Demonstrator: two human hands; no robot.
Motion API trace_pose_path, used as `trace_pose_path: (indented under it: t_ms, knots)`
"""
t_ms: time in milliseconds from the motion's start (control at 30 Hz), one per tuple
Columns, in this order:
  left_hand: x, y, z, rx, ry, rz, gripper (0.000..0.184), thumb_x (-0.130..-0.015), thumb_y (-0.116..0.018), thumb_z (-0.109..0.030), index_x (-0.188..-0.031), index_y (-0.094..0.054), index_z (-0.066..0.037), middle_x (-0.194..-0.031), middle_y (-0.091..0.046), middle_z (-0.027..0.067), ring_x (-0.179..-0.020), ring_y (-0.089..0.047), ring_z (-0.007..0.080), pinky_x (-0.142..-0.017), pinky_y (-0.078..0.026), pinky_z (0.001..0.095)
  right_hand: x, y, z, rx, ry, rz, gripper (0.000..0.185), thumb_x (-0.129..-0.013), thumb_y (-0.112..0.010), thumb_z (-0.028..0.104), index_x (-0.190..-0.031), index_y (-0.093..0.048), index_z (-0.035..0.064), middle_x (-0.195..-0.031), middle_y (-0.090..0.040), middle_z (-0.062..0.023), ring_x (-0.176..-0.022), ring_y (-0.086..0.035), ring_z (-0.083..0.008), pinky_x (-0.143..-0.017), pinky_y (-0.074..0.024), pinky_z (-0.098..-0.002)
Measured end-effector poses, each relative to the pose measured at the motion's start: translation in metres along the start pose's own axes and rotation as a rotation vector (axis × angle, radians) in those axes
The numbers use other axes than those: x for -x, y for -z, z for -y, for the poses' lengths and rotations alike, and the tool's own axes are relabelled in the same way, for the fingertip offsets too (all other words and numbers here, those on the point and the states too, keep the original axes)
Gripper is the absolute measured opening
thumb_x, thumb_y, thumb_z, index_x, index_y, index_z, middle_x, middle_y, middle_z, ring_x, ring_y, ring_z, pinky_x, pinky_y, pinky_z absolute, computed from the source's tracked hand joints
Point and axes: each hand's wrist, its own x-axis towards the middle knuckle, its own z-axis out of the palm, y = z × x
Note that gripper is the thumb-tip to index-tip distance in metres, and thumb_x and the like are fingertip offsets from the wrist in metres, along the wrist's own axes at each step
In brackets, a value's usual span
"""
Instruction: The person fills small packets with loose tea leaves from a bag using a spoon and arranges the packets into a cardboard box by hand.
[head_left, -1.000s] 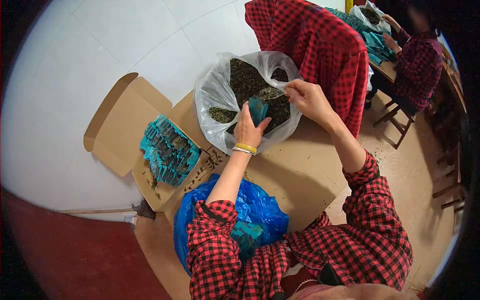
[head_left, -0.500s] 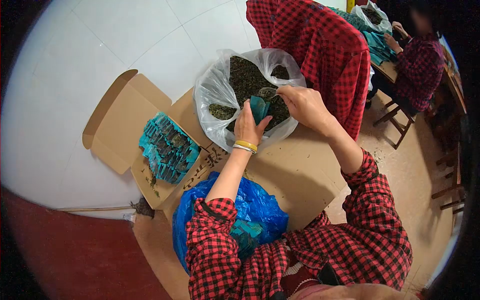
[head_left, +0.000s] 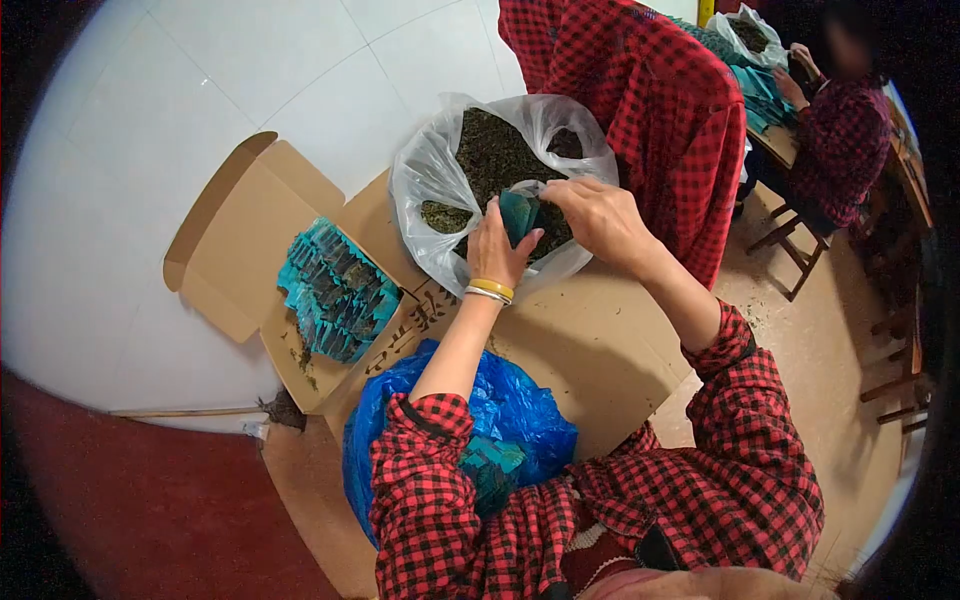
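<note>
My left hand [head_left: 497, 245] holds a small teal packet [head_left: 518, 214] upright over a clear plastic bag [head_left: 420, 180] of dark dried leaves [head_left: 492, 150]. Fingers of my right hand [head_left: 598, 222] are closed on a small scoop [head_left: 530, 187], which meets the packet's top edge. How much leaf the scoop carries is hard to see. Left of the bag, an open cardboard box [head_left: 225, 235] contains rows of teal packets [head_left: 340, 290]. Nearer my body, a blue plastic bag [head_left: 530, 405] has more teal packets [head_left: 490, 462] in it.
A red checked cloth [head_left: 680, 130] drapes behind the clear bag. Cardboard [head_left: 590, 335] lies beneath the bags. At the upper right a person [head_left: 845, 140] sits on a stool [head_left: 790, 240] beside teal packets [head_left: 762, 95] and another bag of leaves [head_left: 750, 35].
My right hand has moved left, bringing the scoop from over the leaves to the packet's top. My left hand still holds the packet in about the same place.
</note>
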Motion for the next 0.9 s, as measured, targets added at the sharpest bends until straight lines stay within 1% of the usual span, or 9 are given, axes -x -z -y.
trace_pose_path:
  t_ms: [100,200,233,333,467,567,700,800,900]
  knots:
    - [0.001,0.001,0.007,0.0,-0.066,-0.091,0.083,-0.077,-0.075,-0.044,-0.133,-0.037,0.004,-0.113,-0.06,0.0263,-0.1,-0.057,0.0429,-0.086,-0.045,0.0468,0.002,-0.001,-0.003,-0.044,-0.093,-0.002,0.017,-0.084,-0.059,0.007,-0.1,-0.063,0.0076,-0.089,-0.068,-0.0135,-0.083,-0.066,-0.0312,-0.068,-0.0541,-0.0392]
    - [0.001,0.006,0.014,-0.019,-0.064,-0.143,0.084,-0.077,-0.074,-0.045,-0.133,-0.037,0.005,-0.114,-0.059,0.0277,-0.101,-0.057,0.0442,-0.086,-0.044,0.0472,0.005,-0.002,-0.006,0.015,-0.302,0.255,0.012,-0.087,-0.058,0.013,-0.095,-0.065,0.0075,-0.085,-0.067,-0.0164,-0.081,-0.065,-0.0341,-0.066,-0.0526,-0.0425]
    - [-0.001,0.01,0.014,-0.038,-0.032,-0.154,0.084,-0.077,-0.074,-0.045,-0.132,-0.038,0.006,-0.114,-0.059,0.0281,-0.101,-0.056,0.0442,-0.087,-0.044,0.047,0.007,-0.002,-0.006,0.016,-0.303,0.256,0.012,-0.087,-0.058,0.013,-0.095,-0.065,0.0075,-0.085,-0.067,-0.0164,-0.081,-0.065,-0.0341,-0.066,-0.0526,-0.0425]
    - [-0.007,0.016,0.02,-0.065,0.003,-0.199,0.084,-0.077,-0.074,-0.046,-0.132,-0.039,0.007,-0.114,-0.059,0.0282,-0.101,-0.056,0.0441,-0.088,-0.043,0.0468,0.015,-0.008,-0.001,-0.154,-0.354,0.497,0.015,-0.088,-0.058,0.018,-0.09,-0.067,0.0066,-0.079,-0.066,-0.0176,-0.077,-0.064,-0.0371,-0.065,-0.0507,-0.0455]
    - [-0.006,0.021,0.026,-0.074,0.033,-0.261,0.083,-0.077,-0.075,-0.046,-0.132,-0.04,0.006,-0.112,-0.059,0.0274,-0.1,-0.054,0.0436,-0.087,-0.043,0.0472,0.022,-0.03,-0.003,-0.227,-0.385,0.569,0.017,-0.088,-0.058,0.02,-0.087,-0.067,0.005,-0.075,-0.066,-0.0175,-0.075,-0.064,-0.0385,-0.066,-0.0498,-0.0475]
    - [-0.007,0.025,0.028,-0.049,0.069,-0.262,0.084,-0.077,-0.075,-0.046,-0.132,-0.04,0.006,-0.111,-0.058,0.0271,-0.099,-0.053,0.0436,-0.086,-0.042,0.0479,0.021,-0.052,-0.007,-0.195,-0.452,0.456,0.018,-0.088,-0.058,0.02,-0.087,-0.066,0.0041,-0.076,-0.066,-0.0181,-0.074,-0.064,-0.0389,-0.066,-0.0497,-0.0473]
    - [-0.006,0.023,0.031,-0.071,-0.022,-0.323,0.084,-0.076,-0.075,-0.046,-0.132,-0.04,0.006,-0.11,-0.057,0.0266,-0.097,-0.051,0.0425,-0.085,-0.042,0.0486,0.008,-0.07,-0.016,-0.209,-0.524,0.276,0.019,-0.089,-0.058,0.021,-0.087,-0.066,0.0034,-0.077,-0.066,-0.0187,-0.074,-0.064,-0.0391,-0.066,-0.0495,-0.047]
    - [-0.003,0.026,0.028,-0.071,-0.029,-0.265,0.079,-0.079,-0.073,-0.044,-0.13,-0.039,0.004,-0.115,-0.06,0.0238,-0.102,-0.057,0.0373,-0.096,-0.033,0.0493,0.003,-0.068,-0.016,-0.223,-0.545,0.194,0.019,-0.09,-0.058,0.021,-0.088,-0.066,0.0033,-0.077,-0.066,-0.0187,-0.075,-0.064,-0.0389,-0.066,-0.0495,-0.0468]
    - [-0.002,0.027,0.032,-0.091,-0.089,-0.293,0.083,-0.076,-0.075,-0.045,-0.131,-0.039,0.005,-0.114,-0.058,0.026,-0.099,-0.052,0.0407,-0.089,-0.038,0.0487,0.001,-0.06,-0.014,-0.227,-0.55,0.163,0.019,-0.09,-0.058,0.021,-0.089,-0.066,0.0034,-0.079,-0.067,-0.0185,-0.077,-0.064,-0.0385,-0.067,-0.0496,-0.0465]
